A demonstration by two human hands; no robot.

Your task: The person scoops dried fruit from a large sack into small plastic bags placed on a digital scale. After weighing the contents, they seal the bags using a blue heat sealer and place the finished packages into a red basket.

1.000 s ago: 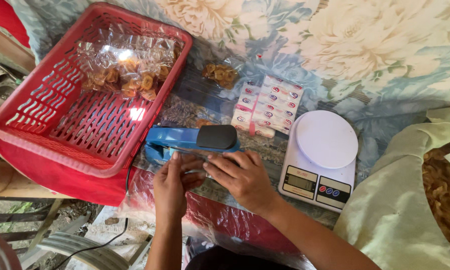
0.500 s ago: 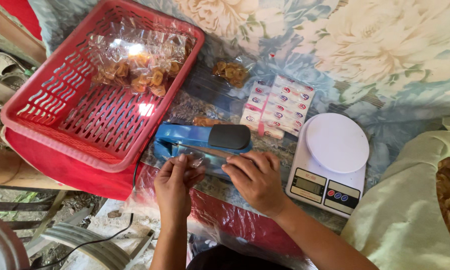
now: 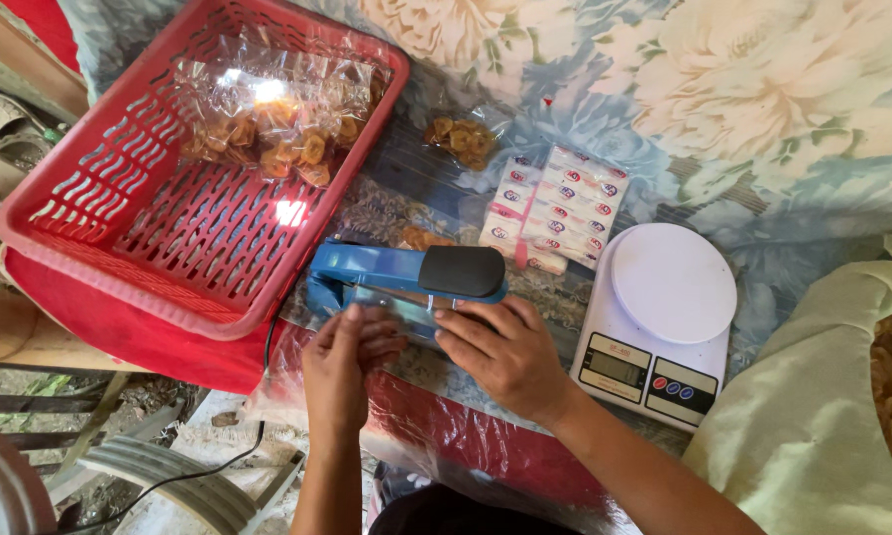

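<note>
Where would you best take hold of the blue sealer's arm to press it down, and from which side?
Take the black handle pad at the free end of the blue heat sealer, coming from above. It is broad, sits farthest from the hinge end, and is uncovered; the left hand and right hand sit at the clear bag below it.

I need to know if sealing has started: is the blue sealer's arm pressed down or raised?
Raised. The blue sealer has its arm lifted above the base, with a clear bag edge under it.

Floral cloth (image 3: 763,109), red basket (image 3: 119,233), scale (image 3: 664,317), sealer (image 3: 387,269)
</note>
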